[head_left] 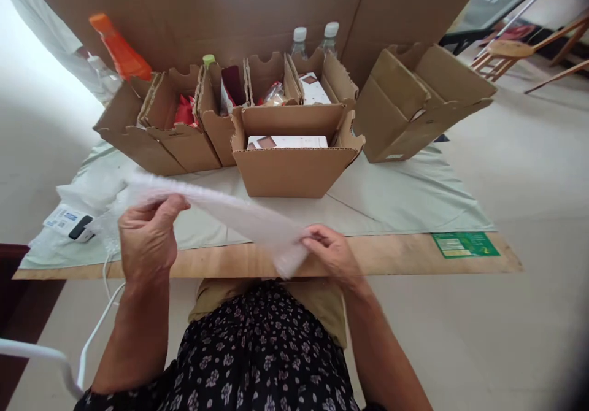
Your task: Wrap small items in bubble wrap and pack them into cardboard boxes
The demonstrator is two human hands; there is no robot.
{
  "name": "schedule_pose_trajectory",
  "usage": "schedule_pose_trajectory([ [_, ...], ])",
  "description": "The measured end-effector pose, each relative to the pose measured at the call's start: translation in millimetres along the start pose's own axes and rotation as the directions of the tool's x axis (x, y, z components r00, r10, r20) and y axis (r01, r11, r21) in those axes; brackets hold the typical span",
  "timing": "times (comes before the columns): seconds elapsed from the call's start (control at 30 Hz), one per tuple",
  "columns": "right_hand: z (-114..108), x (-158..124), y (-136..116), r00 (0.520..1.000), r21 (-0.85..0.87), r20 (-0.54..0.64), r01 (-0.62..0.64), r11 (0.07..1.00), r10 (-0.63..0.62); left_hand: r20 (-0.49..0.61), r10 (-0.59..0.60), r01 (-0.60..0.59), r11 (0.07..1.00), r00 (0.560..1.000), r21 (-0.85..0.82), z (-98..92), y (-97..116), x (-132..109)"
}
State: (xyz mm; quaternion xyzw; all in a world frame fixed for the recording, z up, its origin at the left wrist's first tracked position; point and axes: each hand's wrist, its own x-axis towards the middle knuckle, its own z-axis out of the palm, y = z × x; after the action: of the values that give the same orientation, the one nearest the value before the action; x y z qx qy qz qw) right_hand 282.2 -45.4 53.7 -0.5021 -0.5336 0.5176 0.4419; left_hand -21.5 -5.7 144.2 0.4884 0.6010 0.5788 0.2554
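My left hand (pixel 147 239) and my right hand (pixel 332 253) both pinch a sheet of white bubble wrap (pixel 230 211), stretched between them above the near edge of the wooden table (pixel 396 257). The wrap is blurred by motion. Just beyond it stands an open cardboard box (pixel 292 169) with a white and brown carton (pixel 288 142) inside.
A row of open cardboard boxes (pixel 179 122) holds red packets and other goods. An empty box (pixel 414 101) lies tipped at the right. An orange bottle (pixel 118 46) and two clear bottles (pixel 315 38) stand behind. A label and black device (pixel 73 224) lie at left. A pale green cloth (pixel 405 196) covers the table.
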Motion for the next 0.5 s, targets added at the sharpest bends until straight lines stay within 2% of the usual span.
schedule_pose_trajectory([
  [0.03,-14.5,-2.4,-10.3,1.0,-0.017,-0.007,-0.016,1.0,0.016,-0.023,-0.018,0.017,1.0,1.0,-0.009,2.2,-3.9,2.9],
  [0.1,-45.6,0.0,-30.9,1.0,-0.171,0.002,-0.007,0.985,0.008,0.001,-0.121,0.121,0.992,0.993,-0.026,6.4,-14.0,3.7],
  [0.2,-78.5,20.7,-46.9,0.997,-0.524,-0.048,0.028,0.851,-0.063,0.118,-0.272,0.268,0.962,0.955,0.053,9.6,-37.9,-4.3],
  [0.3,-88.4,43.1,-34.0,0.953,-0.776,-0.191,0.001,0.63,-0.237,0.251,-0.411,0.352,0.903,0.877,0.248,1.5,-66.2,-13.6],
  [0.33,-88.9,46.0,-25.3,0.927,-0.821,-0.223,-0.013,0.571,-0.301,0.274,-0.449,0.354,0.874,0.851,0.332,-4.8,-73.9,-15.2],
  [0.37,-88.6,45.6,-16.0,0.901,-0.85,-0.246,-0.024,0.527,-0.357,0.268,-0.465,0.335,0.846,0.844,0.414,-12.6,-79.8,-15.8],
  [0.4,-87.4,42.2,-7.2,0.877,-0.864,-0.263,-0.029,0.502,-0.401,0.233,-0.448,0.296,0.823,0.863,0.485,-20.8,-83.2,-15.6],
  [0.43,-85.1,36.6,0.1,0.859,-0.869,-0.276,-0.03,0.495,-0.432,0.179,-0.39,0.243,0.807,0.903,0.538,-28.2,-84.3,-14.8],
  [0.5,-74.1,23.2,8.1,0.839,-0.863,-0.282,-0.01,0.506,-0.465,0.091,-0.16,0.075,0.801,0.983,0.594,-34.4,-80.4,-13.9],
])
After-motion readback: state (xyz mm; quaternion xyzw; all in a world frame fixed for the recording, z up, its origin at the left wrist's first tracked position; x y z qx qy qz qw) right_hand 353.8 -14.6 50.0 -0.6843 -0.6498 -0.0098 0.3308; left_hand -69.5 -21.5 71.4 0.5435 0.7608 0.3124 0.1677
